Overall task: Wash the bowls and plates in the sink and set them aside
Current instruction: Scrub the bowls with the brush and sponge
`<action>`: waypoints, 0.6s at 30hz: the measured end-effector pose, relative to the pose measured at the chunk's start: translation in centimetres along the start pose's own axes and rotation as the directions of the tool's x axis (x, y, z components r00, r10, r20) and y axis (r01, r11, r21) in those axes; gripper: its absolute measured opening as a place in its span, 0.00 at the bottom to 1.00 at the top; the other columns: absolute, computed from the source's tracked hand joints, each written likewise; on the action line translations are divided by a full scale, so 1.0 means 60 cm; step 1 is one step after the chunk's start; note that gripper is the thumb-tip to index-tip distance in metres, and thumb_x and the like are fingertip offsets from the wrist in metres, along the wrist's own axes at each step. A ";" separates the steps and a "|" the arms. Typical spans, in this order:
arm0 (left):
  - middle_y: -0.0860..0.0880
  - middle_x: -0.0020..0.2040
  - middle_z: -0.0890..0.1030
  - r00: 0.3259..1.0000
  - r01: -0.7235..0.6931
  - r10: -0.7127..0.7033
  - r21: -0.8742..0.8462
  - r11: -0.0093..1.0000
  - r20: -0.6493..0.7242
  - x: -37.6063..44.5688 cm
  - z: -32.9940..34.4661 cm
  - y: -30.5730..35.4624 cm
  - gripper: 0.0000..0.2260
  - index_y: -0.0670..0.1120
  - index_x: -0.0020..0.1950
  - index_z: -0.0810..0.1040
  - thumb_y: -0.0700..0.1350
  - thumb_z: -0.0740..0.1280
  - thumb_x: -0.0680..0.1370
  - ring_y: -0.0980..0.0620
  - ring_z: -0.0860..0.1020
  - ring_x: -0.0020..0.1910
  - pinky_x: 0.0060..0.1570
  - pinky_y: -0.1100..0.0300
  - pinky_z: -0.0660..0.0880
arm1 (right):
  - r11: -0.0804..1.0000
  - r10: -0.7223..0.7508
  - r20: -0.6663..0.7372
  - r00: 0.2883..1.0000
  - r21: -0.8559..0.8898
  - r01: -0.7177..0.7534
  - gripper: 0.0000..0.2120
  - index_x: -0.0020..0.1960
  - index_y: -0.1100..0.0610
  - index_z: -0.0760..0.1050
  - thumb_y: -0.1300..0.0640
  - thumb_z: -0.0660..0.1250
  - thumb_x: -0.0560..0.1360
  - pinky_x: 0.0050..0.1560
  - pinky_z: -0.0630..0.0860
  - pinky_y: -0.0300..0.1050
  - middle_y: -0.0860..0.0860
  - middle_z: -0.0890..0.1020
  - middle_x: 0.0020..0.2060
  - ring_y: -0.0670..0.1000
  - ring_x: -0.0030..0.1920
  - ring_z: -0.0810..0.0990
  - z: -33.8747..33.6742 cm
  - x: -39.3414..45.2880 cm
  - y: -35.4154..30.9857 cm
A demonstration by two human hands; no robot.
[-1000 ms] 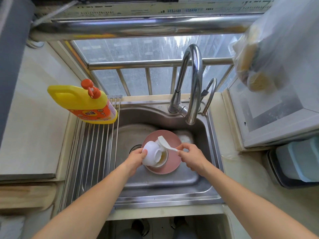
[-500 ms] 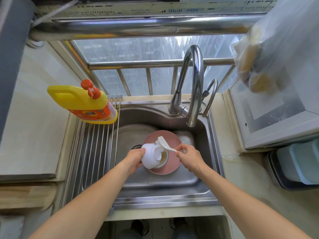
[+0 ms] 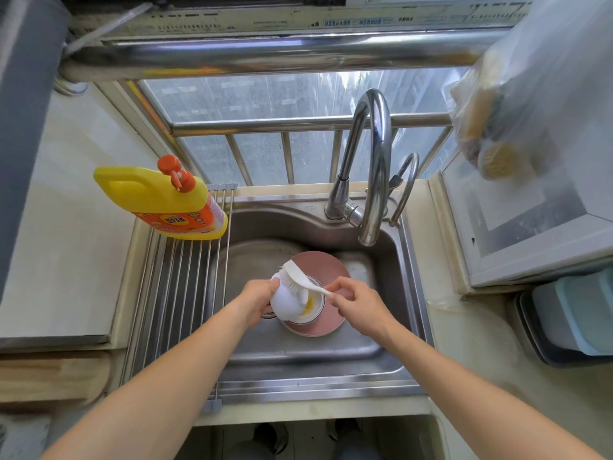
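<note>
Brushed steel sink [image 3: 391, 353]; glossy chrome faucet [image 3: 374, 167]; plastic bottle [image 3: 159, 197].

Bowl [image 3: 285, 302] over plate [image 3: 318, 327] in sink [image 3: 391, 254]; bottle [image 3: 166, 200] on rack [image 3: 179, 293], seemingly, at left.

You look straight down into a steel sink [image 3: 394, 327]. Your left hand [image 3: 257, 298] grips a white bowl [image 3: 286, 303], tilted on its side above a pink plate [image 3: 326, 270] that holds a second, yellow-smeared bowl [image 3: 313, 305]. Your right hand [image 3: 356, 302] pinches the handle of a white dish brush [image 3: 300, 275], its bristles against the tilted bowl. A curved faucet [image 3: 373, 167] arches overhead. A yellow detergent bottle [image 3: 159, 200] stands on a wire drying rack [image 3: 179, 293] to the left.
</note>
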State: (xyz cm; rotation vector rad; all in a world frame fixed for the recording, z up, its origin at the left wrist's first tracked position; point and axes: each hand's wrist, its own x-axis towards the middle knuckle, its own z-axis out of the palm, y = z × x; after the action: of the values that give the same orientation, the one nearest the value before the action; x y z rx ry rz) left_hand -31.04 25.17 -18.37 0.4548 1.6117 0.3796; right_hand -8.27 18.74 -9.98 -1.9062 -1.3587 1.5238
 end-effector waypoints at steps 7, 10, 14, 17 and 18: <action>0.40 0.56 0.80 0.999 0.040 -0.045 -0.207 0.978 -0.019 -0.009 0.007 0.002 0.15 0.35 0.68 0.73 0.43 0.62 0.85 0.41 0.79 0.53 0.54 0.45 0.77 | 0.991 -0.127 0.057 0.990 -0.035 0.129 0.05 0.50 0.42 0.81 0.50 0.67 0.79 0.35 0.63 0.46 0.48 0.69 0.26 0.48 0.30 0.65 -0.017 -0.039 0.045; 0.39 0.58 0.79 0.999 0.028 -0.037 -0.264 0.964 -0.030 -0.012 0.005 0.006 0.16 0.35 0.69 0.71 0.43 0.62 0.85 0.41 0.79 0.54 0.56 0.43 0.77 | 0.990 -0.131 0.039 0.991 -0.043 0.133 0.05 0.51 0.43 0.82 0.51 0.67 0.80 0.35 0.64 0.45 0.49 0.69 0.26 0.48 0.30 0.64 -0.026 -0.044 0.064; 0.36 0.66 0.77 0.999 0.014 -0.029 -0.313 0.950 -0.042 -0.017 -0.006 0.011 0.18 0.35 0.71 0.69 0.44 0.61 0.85 0.38 0.79 0.59 0.59 0.39 0.76 | 0.991 -0.115 0.032 0.993 -0.064 0.117 0.05 0.51 0.42 0.81 0.49 0.67 0.80 0.35 0.65 0.45 0.50 0.69 0.27 0.48 0.30 0.65 -0.033 -0.044 0.085; 0.37 0.64 0.77 0.999 0.005 -0.020 -0.339 0.941 -0.041 -0.021 -0.016 0.014 0.17 0.35 0.72 0.69 0.43 0.60 0.85 0.38 0.78 0.62 0.62 0.37 0.74 | 0.994 -0.052 -0.042 0.998 -0.096 0.047 0.05 0.49 0.43 0.81 0.50 0.67 0.79 0.34 0.66 0.46 0.47 0.69 0.25 0.48 0.29 0.65 -0.035 -0.035 0.087; 0.38 0.62 0.78 1.000 0.013 -0.021 -0.328 0.945 -0.021 -0.024 -0.016 0.013 0.17 0.36 0.71 0.69 0.43 0.60 0.85 0.39 0.78 0.60 0.61 0.39 0.75 | 0.994 -0.030 -0.080 0.996 -0.107 0.022 0.05 0.48 0.43 0.81 0.51 0.66 0.79 0.34 0.66 0.45 0.46 0.70 0.24 0.47 0.28 0.66 -0.034 -0.031 0.084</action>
State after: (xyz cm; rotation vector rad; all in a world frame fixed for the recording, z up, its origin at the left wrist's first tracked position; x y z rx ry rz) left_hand -31.85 25.14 -16.67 0.1825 1.5376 0.6302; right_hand -4.10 15.35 -11.99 -1.9827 -1.4486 1.3710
